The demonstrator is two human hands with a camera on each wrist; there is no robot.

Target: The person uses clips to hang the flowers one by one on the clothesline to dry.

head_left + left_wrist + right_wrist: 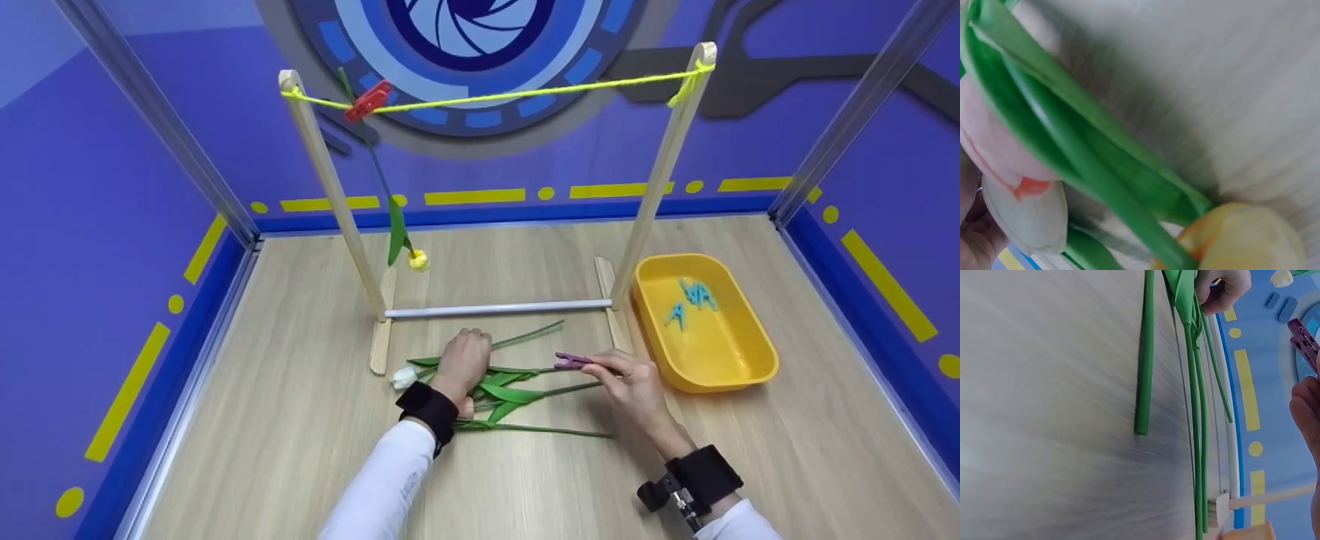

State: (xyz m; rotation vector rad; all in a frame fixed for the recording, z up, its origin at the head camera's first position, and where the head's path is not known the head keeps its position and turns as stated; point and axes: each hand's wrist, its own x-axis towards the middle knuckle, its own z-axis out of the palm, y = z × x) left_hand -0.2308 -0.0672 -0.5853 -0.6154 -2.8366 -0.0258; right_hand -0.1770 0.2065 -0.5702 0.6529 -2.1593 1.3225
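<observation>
My left hand (463, 364) is low over several artificial tulips lying on the table, its fingers curled round the stem of the farthest, a white tulip (403, 377). Between the thumb and fingers of my right hand (630, 386) is a purple clothespin (571, 361), above the stem ends. It shows again in the right wrist view as a purple clothespin (1304, 342). The left wrist view has a pink tulip head (999, 132), a white head (1027, 216) and a yellow head (1247, 239) close up. Green leaves partly hide the other stems.
A wooden frame with a yellow string (525, 94) stands behind the hands. On the string, a red clothespin (369, 100) holds a yellow tulip (418, 259) upside down. At right, a yellow tub (720, 345) holds several blue clothespins (697, 294).
</observation>
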